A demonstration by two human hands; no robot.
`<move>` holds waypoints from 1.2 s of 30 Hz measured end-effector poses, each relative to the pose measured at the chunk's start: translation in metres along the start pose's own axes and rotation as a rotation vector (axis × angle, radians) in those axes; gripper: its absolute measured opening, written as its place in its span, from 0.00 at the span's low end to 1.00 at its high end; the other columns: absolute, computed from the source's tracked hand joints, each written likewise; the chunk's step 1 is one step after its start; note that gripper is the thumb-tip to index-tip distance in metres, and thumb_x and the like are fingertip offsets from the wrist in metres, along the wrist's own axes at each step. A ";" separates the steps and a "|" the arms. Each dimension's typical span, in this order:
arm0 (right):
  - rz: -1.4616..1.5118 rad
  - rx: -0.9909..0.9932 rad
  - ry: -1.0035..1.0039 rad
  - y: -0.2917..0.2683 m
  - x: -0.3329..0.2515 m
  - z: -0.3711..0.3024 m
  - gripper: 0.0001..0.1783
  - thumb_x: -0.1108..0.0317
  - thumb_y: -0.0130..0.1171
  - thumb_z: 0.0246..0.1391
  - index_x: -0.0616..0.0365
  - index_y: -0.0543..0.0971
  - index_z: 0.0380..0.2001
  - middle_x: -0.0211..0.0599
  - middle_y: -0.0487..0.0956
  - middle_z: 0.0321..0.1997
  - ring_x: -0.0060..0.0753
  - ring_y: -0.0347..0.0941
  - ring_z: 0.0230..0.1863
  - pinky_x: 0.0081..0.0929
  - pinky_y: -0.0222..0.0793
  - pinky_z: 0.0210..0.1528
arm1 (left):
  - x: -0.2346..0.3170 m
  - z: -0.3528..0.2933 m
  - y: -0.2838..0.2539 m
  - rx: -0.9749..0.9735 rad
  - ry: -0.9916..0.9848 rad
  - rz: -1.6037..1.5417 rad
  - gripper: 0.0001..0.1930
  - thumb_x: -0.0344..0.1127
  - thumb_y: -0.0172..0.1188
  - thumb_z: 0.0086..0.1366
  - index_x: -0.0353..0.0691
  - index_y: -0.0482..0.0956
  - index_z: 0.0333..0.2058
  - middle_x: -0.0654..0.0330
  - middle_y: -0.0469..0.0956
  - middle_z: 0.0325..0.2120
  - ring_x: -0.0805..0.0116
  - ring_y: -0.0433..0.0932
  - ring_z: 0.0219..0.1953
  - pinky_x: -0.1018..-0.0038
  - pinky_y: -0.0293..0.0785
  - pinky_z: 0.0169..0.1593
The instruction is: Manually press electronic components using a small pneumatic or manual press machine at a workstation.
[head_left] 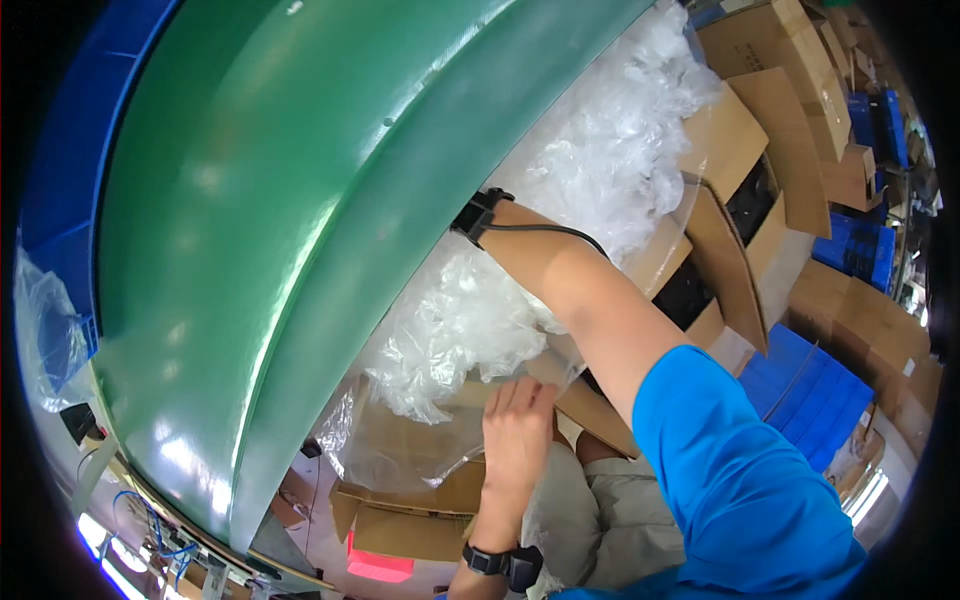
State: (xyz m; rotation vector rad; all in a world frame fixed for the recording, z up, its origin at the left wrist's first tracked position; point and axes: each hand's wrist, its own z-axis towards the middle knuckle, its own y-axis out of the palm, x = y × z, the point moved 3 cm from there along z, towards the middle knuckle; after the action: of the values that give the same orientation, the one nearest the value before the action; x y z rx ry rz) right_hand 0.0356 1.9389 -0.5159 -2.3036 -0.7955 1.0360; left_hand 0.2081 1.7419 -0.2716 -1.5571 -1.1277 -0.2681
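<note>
My left hand is closed at the near side of a carton, its curled fingers pinching the edge of a large clear plastic bag. White crinkled plastic film is heaped inside this bag, just beyond my knuckles. My right forearm reaches across the heap, with a black wristband at the edge of the green surface. Past that band, the green surface hides my right hand, so its fingers and anything in them do not show.
Open cardboard cartons with dark contents stand to the right. Behind them are stacked boxes and a blue crate. A red-pink block lies below the near carton. Blue panels border the green surface at far left.
</note>
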 end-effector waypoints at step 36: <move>-0.114 -0.010 -0.188 -0.072 -0.053 -0.177 0.13 0.64 0.57 0.60 0.58 0.83 0.43 0.49 0.84 0.48 0.51 0.80 0.54 0.56 0.67 0.66 | -0.056 0.162 -0.100 0.103 0.117 0.041 0.23 0.42 0.46 0.79 0.45 0.72 0.68 0.45 0.73 0.65 0.44 0.72 0.66 0.58 0.64 0.70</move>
State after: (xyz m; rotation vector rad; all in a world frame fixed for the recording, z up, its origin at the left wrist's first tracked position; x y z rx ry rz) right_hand 0.1228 1.9200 -0.3392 -2.1634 -0.9956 1.2112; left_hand 0.0401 1.8428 -0.3007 -1.4529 -1.0025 -0.2657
